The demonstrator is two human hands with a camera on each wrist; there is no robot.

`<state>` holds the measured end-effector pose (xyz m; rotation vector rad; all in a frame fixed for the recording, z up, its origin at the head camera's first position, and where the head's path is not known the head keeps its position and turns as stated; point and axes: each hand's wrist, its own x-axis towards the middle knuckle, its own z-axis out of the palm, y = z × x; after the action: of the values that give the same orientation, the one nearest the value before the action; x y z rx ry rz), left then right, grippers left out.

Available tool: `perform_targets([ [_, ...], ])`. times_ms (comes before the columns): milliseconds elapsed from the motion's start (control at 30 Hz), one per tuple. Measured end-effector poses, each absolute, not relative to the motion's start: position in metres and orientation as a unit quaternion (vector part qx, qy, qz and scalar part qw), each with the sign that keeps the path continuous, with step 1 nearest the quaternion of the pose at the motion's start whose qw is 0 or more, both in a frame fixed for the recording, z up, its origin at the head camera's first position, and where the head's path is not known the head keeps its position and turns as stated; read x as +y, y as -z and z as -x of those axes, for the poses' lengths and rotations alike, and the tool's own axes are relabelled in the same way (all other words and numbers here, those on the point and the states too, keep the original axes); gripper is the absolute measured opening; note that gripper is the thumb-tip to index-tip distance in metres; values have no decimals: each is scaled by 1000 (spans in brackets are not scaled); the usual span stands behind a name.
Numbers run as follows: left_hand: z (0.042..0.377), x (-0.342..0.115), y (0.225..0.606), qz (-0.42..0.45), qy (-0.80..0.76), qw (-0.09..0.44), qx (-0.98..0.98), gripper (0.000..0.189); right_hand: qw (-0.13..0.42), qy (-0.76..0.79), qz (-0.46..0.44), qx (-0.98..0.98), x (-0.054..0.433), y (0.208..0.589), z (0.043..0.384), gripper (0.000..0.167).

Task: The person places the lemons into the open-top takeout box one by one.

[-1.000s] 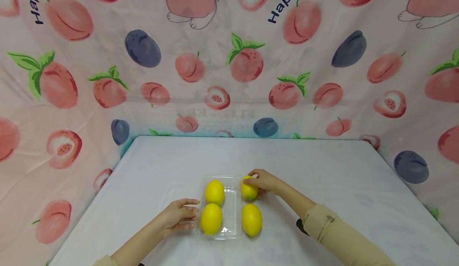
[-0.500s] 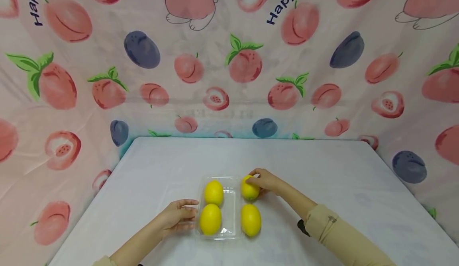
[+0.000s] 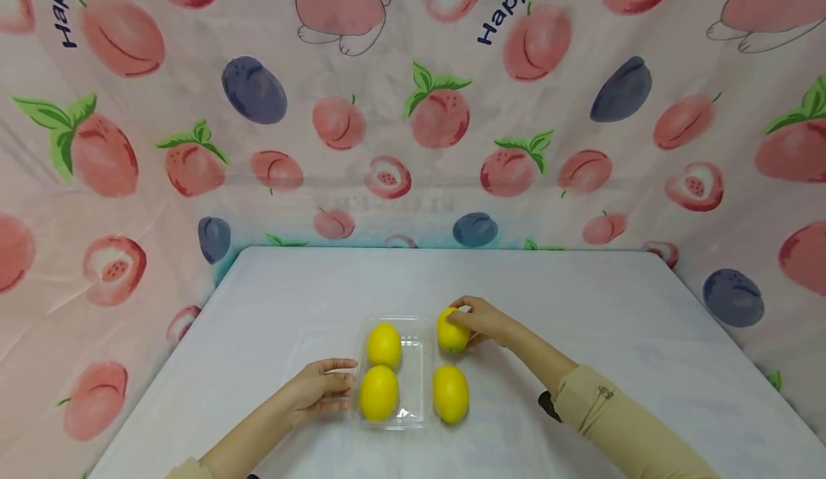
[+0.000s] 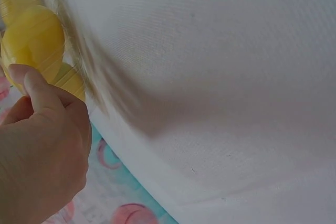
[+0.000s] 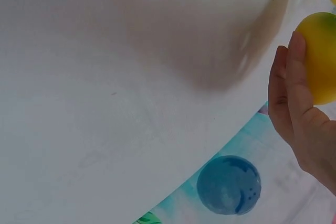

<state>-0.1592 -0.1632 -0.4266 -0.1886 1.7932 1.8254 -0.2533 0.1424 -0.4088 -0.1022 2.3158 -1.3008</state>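
A clear plastic box [image 3: 416,375] stands on the white table, with two yellow lemons, a far one [image 3: 383,345] and a nearer one [image 3: 378,393], along its left half. My left hand [image 3: 319,391] is at the box's left side, its fingers extended and fingertips right at the wall; the left wrist view shows the hand [image 4: 44,145] beside the box wall. Between fingers and thumb, my right hand [image 3: 485,323] grips a lemon [image 3: 450,333] just beyond the box's right edge. Another lemon [image 3: 451,394] lies on the table to the right of the box, nearer me.
The white table [image 3: 581,307] runs back to a hanging cloth [image 3: 387,142] printed with peaches and plums. Cloth also hangs along the left and right sides. Both forearms reach in from the near edge, in beige sleeves [image 3: 619,421].
My right hand has shifted slightly away from me and to the right, with the lemon in its grip. The left hand and the box have stayed in place.
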Motion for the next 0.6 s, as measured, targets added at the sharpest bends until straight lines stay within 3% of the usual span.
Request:
perform_targets([
  [600,157,-165,427,72,-683,278,672,41,240,478,37,844,146,392,250,46],
])
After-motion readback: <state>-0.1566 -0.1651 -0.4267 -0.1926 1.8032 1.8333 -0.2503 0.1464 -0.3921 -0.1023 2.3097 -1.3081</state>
